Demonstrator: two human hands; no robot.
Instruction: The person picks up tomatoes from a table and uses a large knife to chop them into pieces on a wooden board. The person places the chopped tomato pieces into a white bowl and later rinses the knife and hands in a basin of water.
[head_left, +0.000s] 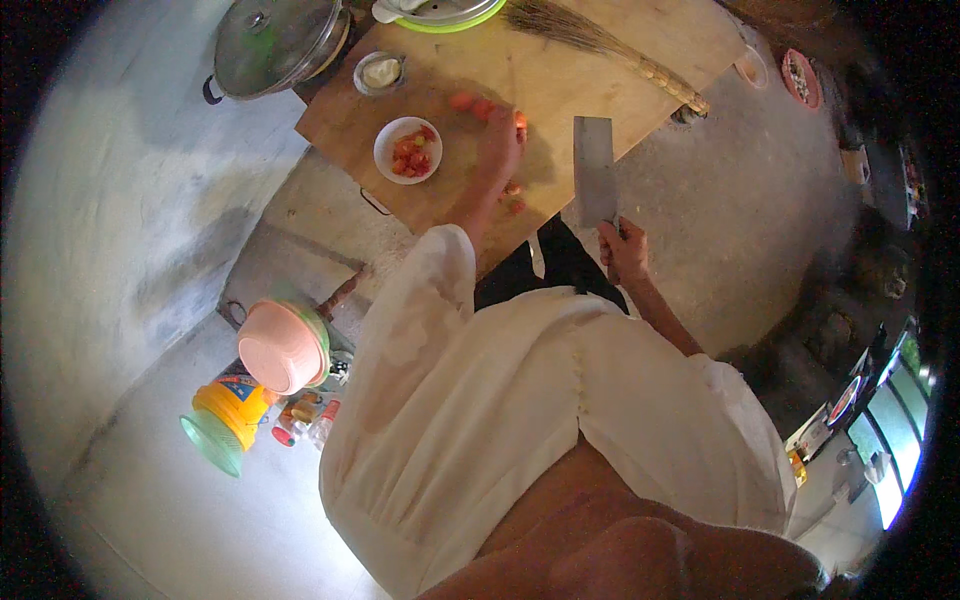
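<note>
My left hand (504, 124) is over the wooden tabletop (442, 67), touching or very close to a red tomato piece (521, 120). Its fingers are blurred and partly hidden, so their grip is unclear. More tomatoes (472, 103) lie just left of the fingertips, and small cut bits (513, 199) are by the forearm. My right hand (626, 251) grips the handle of a cleaver (594, 169) beyond the table's right edge, its broad blade pointing away from me. A white bowl (384, 166) of chopped tomato stands left of my left arm.
A small dish (361, 84) with something pale, a lidded pan (274, 45), a green-rimmed container (450, 26) and a straw broom (637, 67) are around the far side. Pink (277, 349) and yellow (229, 401) plastic containers are at lower left.
</note>
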